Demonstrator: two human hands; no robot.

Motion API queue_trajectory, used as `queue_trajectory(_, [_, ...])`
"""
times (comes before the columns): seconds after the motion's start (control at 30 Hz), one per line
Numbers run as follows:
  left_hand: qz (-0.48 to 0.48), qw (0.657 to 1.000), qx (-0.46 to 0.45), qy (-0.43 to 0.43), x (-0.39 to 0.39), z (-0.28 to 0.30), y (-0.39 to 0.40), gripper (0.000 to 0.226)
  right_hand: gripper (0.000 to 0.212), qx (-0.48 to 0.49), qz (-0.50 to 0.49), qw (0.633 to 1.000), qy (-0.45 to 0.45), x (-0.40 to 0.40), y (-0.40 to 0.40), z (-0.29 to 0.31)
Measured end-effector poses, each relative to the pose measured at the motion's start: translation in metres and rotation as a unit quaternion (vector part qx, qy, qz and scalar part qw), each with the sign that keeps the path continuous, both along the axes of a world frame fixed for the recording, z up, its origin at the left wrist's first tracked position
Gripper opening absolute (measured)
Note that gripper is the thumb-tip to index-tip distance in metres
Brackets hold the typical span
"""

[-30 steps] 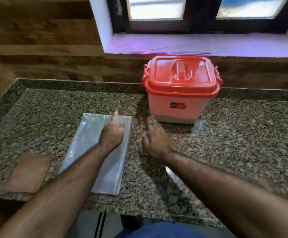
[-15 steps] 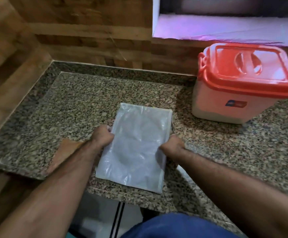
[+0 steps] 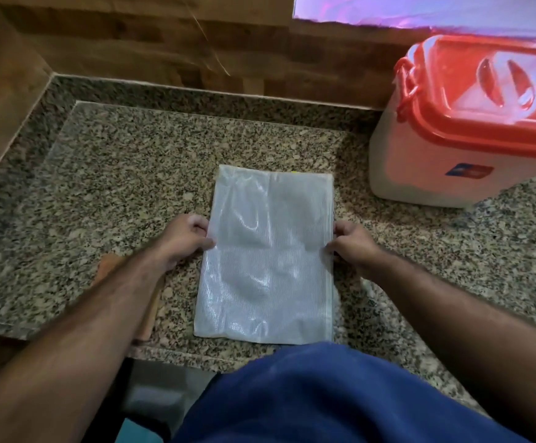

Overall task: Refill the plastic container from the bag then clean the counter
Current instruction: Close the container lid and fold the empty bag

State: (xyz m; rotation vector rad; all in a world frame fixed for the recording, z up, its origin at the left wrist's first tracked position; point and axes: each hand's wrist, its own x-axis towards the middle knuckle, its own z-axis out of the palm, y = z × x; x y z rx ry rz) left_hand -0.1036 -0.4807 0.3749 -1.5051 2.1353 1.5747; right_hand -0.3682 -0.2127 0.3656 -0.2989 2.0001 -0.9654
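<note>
A flat, empty-looking translucent plastic bag [image 3: 268, 257] lies on the speckled granite counter [image 3: 126, 174], close to its front edge. My left hand [image 3: 186, 238] pinches the bag's left edge about halfway along. My right hand [image 3: 351, 244] pinches its right edge at the same height. The plastic container [image 3: 452, 148], pale with a closed red lid and red side latches, stands at the back right, apart from the bag and both hands.
A brown cloth or pad [image 3: 151, 302] lies under my left forearm near the counter's front edge. Wood-panelled walls [image 3: 132, 39] close off the back and left. A pale window sill [image 3: 420, 8] runs above the container.
One second ago my left hand lay flat on the bag and my right hovered beside it. Both now grip the bag's side edges. The view has shifted left and down.
</note>
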Motion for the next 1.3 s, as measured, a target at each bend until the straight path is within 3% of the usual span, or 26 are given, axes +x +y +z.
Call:
queue_trajectory(0.17, [0.047,0.995,-0.039,0.075,0.009,-0.011,0.001,0.023,0.047,-0.065,0.025,0.994,0.080,-0.004,0.001,-0.005])
queue_trajectory(0.23, [0.057,0.993,-0.045,0.088,0.014,-0.020,0.000,0.018,0.030,-0.086,0.044,0.988,0.123,-0.006,0.001,-0.007])
queue_trajectory(0.3, [0.041,0.992,-0.056,0.104,0.020,-0.026,-0.002,0.030,0.009,-0.120,0.093,0.974,0.166,-0.009,0.002,-0.008])
queue_trajectory(0.43, [-0.033,0.986,-0.118,0.109,0.027,-0.030,-0.002,0.061,0.036,-0.095,0.207,0.911,0.343,-0.012,0.009,-0.020])
queue_trajectory(0.53, [-0.116,0.983,-0.131,0.051,0.026,-0.018,-0.004,0.048,0.041,-0.043,0.252,0.895,0.367,-0.011,0.013,-0.026])
queue_trajectory(0.7, [-0.283,0.927,-0.243,0.036,-0.008,0.020,0.024,0.029,0.043,-0.008,0.288,0.881,0.376,-0.006,0.011,-0.018])
queue_trajectory(0.87, [-0.382,0.884,-0.261,-0.070,-0.061,0.024,0.072,0.048,0.035,0.011,0.308,0.863,0.400,0.004,0.006,-0.007])
queue_trajectory(0.93, [-0.359,0.901,-0.230,-0.073,-0.072,0.023,0.079,0.045,0.039,0.027,0.313,0.860,0.402,0.007,0.004,-0.002])
queue_trajectory(1.03, [-0.306,0.937,-0.158,-0.063,-0.080,0.029,0.083,0.013,0.031,0.046,0.325,0.855,0.402,0.009,0.005,0.001])
queue_trajectory(1.17, [-0.273,0.952,-0.129,-0.045,-0.076,0.034,0.086,0.020,0.027,0.035,0.297,0.879,0.371,0.015,0.012,0.006])
queue_trajectory(1.23, [-0.254,0.963,-0.079,-0.026,-0.071,0.038,0.084,0.019,0.033,-0.029,0.222,0.914,0.337,0.020,0.018,0.011])
queue_trajectory(1.3, [-0.241,0.970,-0.040,0.000,-0.066,0.046,0.078,0.016,0.036,-0.114,0.069,0.945,0.299,0.024,0.023,0.019])
